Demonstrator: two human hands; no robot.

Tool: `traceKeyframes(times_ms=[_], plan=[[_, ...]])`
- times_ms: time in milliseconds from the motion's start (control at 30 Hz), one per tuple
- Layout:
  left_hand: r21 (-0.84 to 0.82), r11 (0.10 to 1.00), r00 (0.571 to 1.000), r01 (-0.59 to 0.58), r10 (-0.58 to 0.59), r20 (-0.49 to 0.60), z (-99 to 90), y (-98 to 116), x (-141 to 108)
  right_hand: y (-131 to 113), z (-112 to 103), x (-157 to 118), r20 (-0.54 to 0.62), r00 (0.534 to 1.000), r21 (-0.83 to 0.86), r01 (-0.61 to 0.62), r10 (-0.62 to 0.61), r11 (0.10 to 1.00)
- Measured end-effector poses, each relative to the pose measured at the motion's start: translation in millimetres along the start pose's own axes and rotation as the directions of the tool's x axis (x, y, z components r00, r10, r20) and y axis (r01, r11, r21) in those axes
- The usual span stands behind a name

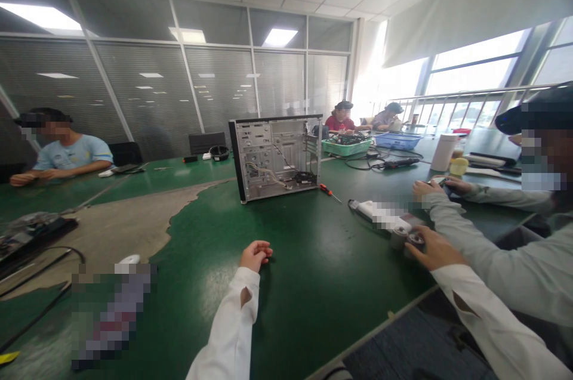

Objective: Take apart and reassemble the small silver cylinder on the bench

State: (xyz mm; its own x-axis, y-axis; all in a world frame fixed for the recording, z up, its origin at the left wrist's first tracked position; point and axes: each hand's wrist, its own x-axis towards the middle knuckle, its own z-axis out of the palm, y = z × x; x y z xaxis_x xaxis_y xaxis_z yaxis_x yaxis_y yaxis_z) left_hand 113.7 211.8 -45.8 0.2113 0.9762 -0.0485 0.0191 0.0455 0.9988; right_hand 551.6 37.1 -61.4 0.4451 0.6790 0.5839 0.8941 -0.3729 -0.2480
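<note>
My left hand [256, 255] rests on the green table [295, 284] with its fingers curled together; whether anything is inside them is too small to tell. At the right, my right hand [436, 247] has its fingers round a small metallic cylinder [415, 240]. A second cylinder [399, 238] stands just left of it. Beyond them lies a white device [376, 213], partly blurred. An open computer case [280, 159] stands upright ahead of my left hand, with cables inside. A screwdriver [330, 192] with a red and black handle lies by its right corner.
A person's hands [430, 189] hold a small object at the right, near a white bottle [444, 152]. Green [347, 146] and blue [398, 141] baskets stand farther back. Cables and a blurred purple item [119, 314] lie at the left. Other people sit around.
</note>
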Motion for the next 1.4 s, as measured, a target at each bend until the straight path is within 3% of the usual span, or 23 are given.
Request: traceKeyframes(times_ms=[100, 233, 467, 567, 700, 867, 933, 1033, 1100, 1200, 1267, 1400], plan=[[0.008, 1.0, 1.0, -0.001, 0.001, -0.001, 0.3, 0.5, -0.5, 2.0, 0.5, -7.2, 0.087, 0.996, -0.004, 0.033, -0.032, 0.999], [0.018, 1.0, 1.0, 0.005, -0.005, -0.004, 0.5, 1.8, -0.8, -4.3, -4.0, -14.2, 0.071, 0.996, 0.002, -0.062, 0.062, 0.998], [0.012, 1.0, 1.0, 0.005, -0.005, 0.0, 0.7, 1.3, 0.2, -49.9, -9.4, -32.5, 0.046, 0.999, 0.127, -0.019, 0.013, 0.992], [0.01, 1.0, 1.0, 0.001, -0.001, -0.001, 0.8, 0.4, 0.2, -87.7, -5.5, -34.5, 0.097, 0.99, 0.211, 0.082, -0.104, 0.974], [-0.001, 1.0, 1.0, -0.009, 0.008, -0.012, 0.9, 0.7, -0.7, -156.1, 5.6, -27.2, 0.19, 0.948, 0.353, 0.177, -0.256, 0.919], [-0.028, 0.999, 0.999, -0.025, 0.024, -0.045, -2.0, 2.7, -0.7, -251.2, 30.4, -18.2, 0.183, 0.865, 0.593, 0.282, -0.468, 0.754], [-0.022, 0.999, 0.995, -0.045, 0.043, -0.091, -5.0, 3.2, 0.7, -283.4, 43.0, -17.5, 0.188, 0.849, 0.686, 0.247, -0.494, 0.685], [0.04, 0.993, 0.978, -0.109, 0.114, -0.174, -10.1, 2.9, 3.8, -316.9, 60.8, -17.5, 0.254, 0.849, 0.782, 0.101, -0.463, 0.615], [0.108, 0.981, 0.96, -0.161, 0.181, -0.212, -12.9, 2.2, 6.0, -328.5, 69.1, -16.3, 0.255, 0.831, 0.822, 0.082, -0.494, 0.563], [0.263, 0.942, 0.934, -0.208, 0.271, -0.232, -14.6, 1.8, 7.8, -333.9, 74.4, -12.8, 0.187, 0.78, 0.863, 0.16, -0.598, 0.479], [0.408, 0.885, 0.922, -0.224, 0.329, -0.205, -13.8, 2.5, 7.4, -333.3, 74.5, -10.6, 0.161, 0.76, 0.878, 0.182, -0.63, 0.443], [0.635, 0.733, 0.923, -0.246, 0.378, -0.079, -7.7, 6.4, 3.3, -329.4, 72.7, -10.1, 0.148, 0.764, 0.898, 0.162, -0.628, 0.409]])
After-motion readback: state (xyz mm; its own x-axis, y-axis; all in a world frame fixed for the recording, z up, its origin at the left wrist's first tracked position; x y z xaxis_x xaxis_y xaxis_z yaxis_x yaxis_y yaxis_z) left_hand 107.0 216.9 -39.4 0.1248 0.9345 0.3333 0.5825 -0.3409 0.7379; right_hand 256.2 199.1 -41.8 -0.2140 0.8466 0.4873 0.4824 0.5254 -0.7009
